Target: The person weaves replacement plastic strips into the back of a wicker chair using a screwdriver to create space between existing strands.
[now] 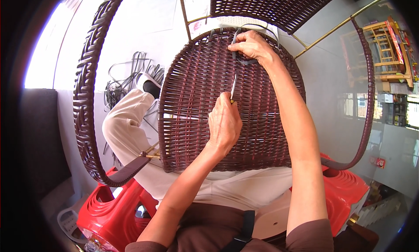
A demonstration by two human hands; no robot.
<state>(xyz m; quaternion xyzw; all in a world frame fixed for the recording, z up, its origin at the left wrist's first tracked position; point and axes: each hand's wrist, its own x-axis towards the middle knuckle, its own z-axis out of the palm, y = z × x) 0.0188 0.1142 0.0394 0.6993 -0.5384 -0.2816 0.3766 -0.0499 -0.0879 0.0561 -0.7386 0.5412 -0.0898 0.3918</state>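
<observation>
A dark brown woven chair seat (183, 88) lies in front of me, over my lap. My left hand (224, 125) is closed around a slim metal-bladed tool (234, 86); a little yellow and black shows at its handle. The blade points away from me, its tip above or against the weave; I cannot tell which. Near the seat's far edge, my right hand (253, 48) pinches a flat dark grey weaving strip (235, 39). Part of that strip curls under the fingers, and a thin loop arcs behind the hand.
A woven backrest (270, 7) rises beyond the seat. Thick woven arms (85, 90) curve along both sides, joined by brass-coloured rods (331, 36). Loose strips (120, 90) lie on the floor at left, beside my shoe. Red plastic stools (109, 217) flank me. Wooden chairs (386, 51) stand far right.
</observation>
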